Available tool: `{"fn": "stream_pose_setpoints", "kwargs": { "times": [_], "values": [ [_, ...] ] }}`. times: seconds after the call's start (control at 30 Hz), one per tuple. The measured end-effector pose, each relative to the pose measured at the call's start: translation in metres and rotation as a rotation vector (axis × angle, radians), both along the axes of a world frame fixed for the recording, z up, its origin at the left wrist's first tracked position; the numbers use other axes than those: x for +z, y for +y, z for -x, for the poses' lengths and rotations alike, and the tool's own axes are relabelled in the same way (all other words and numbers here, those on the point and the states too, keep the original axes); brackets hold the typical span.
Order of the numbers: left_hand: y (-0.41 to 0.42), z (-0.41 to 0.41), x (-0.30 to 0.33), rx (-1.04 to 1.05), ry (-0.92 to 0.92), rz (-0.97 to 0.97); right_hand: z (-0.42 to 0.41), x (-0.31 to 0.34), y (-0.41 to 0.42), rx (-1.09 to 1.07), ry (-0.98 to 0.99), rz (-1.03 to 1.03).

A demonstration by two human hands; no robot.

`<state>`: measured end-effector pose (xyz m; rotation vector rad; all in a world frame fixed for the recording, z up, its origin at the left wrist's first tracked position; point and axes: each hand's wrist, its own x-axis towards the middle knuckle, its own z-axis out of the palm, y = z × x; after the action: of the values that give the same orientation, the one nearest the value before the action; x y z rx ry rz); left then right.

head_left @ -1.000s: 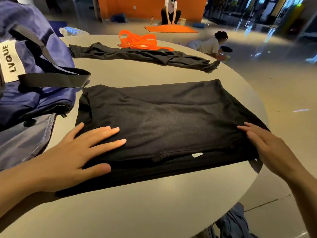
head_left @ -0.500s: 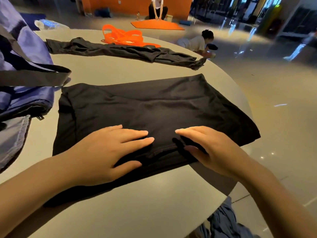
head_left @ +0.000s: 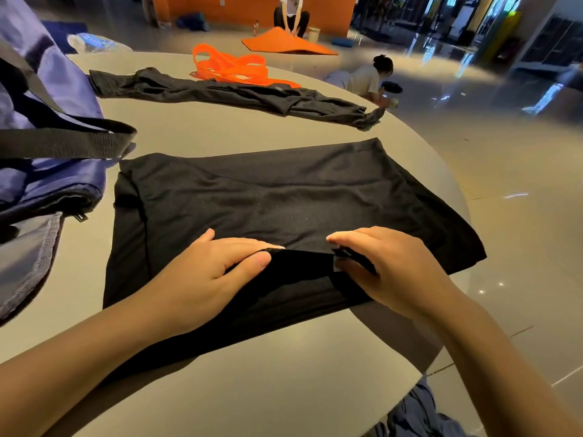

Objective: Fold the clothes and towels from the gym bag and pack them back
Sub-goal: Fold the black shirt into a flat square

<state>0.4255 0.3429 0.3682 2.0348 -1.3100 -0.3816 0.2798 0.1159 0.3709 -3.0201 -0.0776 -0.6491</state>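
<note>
Grey round worktop [head_left: 284, 389], matte, in a big gym hall with a glossy floor [head_left: 520, 171] and an orange wall [head_left: 252, 9] at the back. Two people on that floor: one crouched over an orange mat [head_left: 287, 44], one lying prone just past the worktop's far edge.

On the worktop: blue gym bag [head_left: 47, 171] at the left edge, its black strap [head_left: 63, 141] draped toward the middle. Black folded garment [head_left: 284, 197] lies flat in the centre, near edge doubled over (small white tag visible by the right fingers). A second black garment [head_left: 236, 96], unfolded and stretched long, lies across the far side, touching an orange resistance band [head_left: 233, 69] behind it. Clear plastic bottle [head_left: 94, 44] at far left, blurred. Some blue cloth [head_left: 419, 414] hangs below the near rim.

Left hand [head_left: 214, 272]: palm down on the garment's near fold, fingers straight, thumb tucked under the folded edge, pinching that layer.

Right hand [head_left: 388, 266]: also on the near fold, fingers curled, gripping the fabric edge between thumb and fingers. Hands are near each other, not touching.
</note>
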Motion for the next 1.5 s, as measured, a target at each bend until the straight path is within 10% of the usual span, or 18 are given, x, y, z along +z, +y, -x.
{"fn": "stream_pose_setpoints", "kwargs": {
  "times": [0.3, 0.57, 0.73, 0.9, 1.13, 1.5],
  "values": [
    [0.008, 0.001, 0.0, -0.132, -0.274, -0.274, 0.01, -0.01, 0.004, -0.044, -0.233, 0.176],
    [0.007, 0.017, -0.003, -0.148, -0.472, -0.452, 0.046, -0.026, 0.029, -0.296, 0.024, -0.318],
    [-0.003, 0.053, 0.012, -0.14, -0.226, -0.285, 0.032, -0.005, 0.018, -0.451, -0.03, -0.509],
    [0.016, -0.005, 0.024, 0.009, -0.164, 0.143, 0.031, 0.002, 0.041, -0.468, -0.047, -0.277],
    [0.069, -0.107, 0.02, 0.414, -0.272, -0.08, 0.013, -0.019, 0.145, -0.124, 0.041, -0.182],
    [0.068, -0.119, 0.007, 0.419, -0.219, -0.016, 0.045, -0.028, 0.124, 0.006, 0.234, 0.028]
  ]
}}
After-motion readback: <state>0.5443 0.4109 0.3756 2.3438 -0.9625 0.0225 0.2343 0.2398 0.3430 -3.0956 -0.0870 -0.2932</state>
